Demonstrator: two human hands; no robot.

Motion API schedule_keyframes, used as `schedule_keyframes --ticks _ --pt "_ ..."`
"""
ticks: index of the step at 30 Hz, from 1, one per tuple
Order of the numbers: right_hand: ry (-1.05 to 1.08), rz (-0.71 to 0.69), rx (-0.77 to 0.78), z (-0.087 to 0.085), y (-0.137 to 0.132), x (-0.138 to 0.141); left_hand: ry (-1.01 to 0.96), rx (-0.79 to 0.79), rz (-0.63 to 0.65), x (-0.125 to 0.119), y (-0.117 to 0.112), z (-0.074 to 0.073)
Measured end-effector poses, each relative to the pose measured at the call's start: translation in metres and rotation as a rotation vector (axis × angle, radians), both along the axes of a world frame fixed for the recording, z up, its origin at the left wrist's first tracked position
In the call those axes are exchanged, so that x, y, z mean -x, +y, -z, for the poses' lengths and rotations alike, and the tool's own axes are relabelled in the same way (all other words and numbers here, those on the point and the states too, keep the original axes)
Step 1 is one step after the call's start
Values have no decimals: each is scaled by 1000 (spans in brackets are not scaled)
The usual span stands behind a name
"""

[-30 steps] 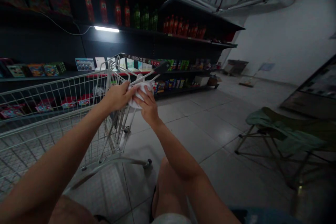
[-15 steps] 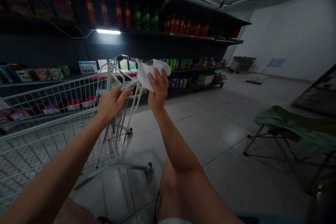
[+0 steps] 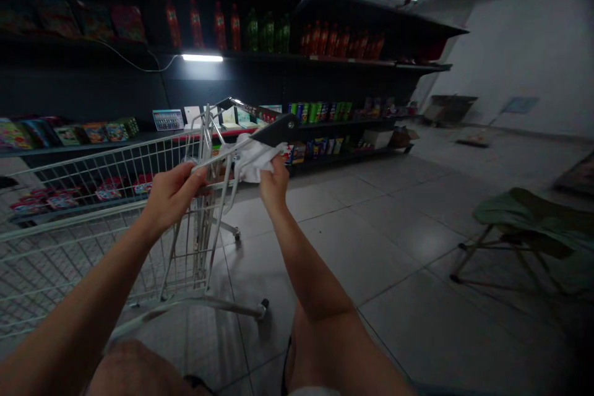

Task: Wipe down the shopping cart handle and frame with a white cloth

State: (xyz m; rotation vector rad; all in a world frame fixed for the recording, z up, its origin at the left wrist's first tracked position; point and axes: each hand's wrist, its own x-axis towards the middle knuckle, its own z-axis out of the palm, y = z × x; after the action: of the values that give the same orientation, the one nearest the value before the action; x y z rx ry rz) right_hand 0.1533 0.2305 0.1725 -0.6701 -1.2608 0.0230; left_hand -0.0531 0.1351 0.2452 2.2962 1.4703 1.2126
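Note:
A wire shopping cart (image 3: 116, 213) stands at the left, its handle end turned towards the middle of the view. My left hand (image 3: 174, 192) is closed around the cart's upper frame bar near the rear corner. In my right hand (image 3: 275, 182) is a white cloth (image 3: 253, 158), pinched and pressed against the frame just below the dark handle bracket (image 3: 278, 130). My right fingers are partly hidden behind the cloth. The handle bar (image 3: 245, 106) runs back from that bracket towards the shelves.
Behind the cart is a dark shelf unit (image 3: 260, 86) with red bottles (image 3: 219, 25), green bottles (image 3: 252, 30) and boxed goods. A lamp tube (image 3: 203, 58) glows under one shelf. On the right a green folding stool (image 3: 524, 216) stands on the tiled floor (image 3: 352, 247).
My right hand has lowered the cloth from over the handle's near end to the frame beneath it, uncovering the dark bracket. My left hand appears slightly lower and further left; the view has shifted.

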Motion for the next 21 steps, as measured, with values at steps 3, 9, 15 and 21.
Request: schedule_keyframes --ticks 3,9,15,21 --pt "-253 -170 16 -7 14 34 -59 33 34 11 -10 -1" --pt "-448 -210 23 -42 15 55 -137 115 70 39 -27 -2" --pt "-793 -324 -168 -81 17 63 -287 160 87 66 -33 3" --pt "-938 -313 -131 -93 4 69 -329 140 90 78 -37 3"
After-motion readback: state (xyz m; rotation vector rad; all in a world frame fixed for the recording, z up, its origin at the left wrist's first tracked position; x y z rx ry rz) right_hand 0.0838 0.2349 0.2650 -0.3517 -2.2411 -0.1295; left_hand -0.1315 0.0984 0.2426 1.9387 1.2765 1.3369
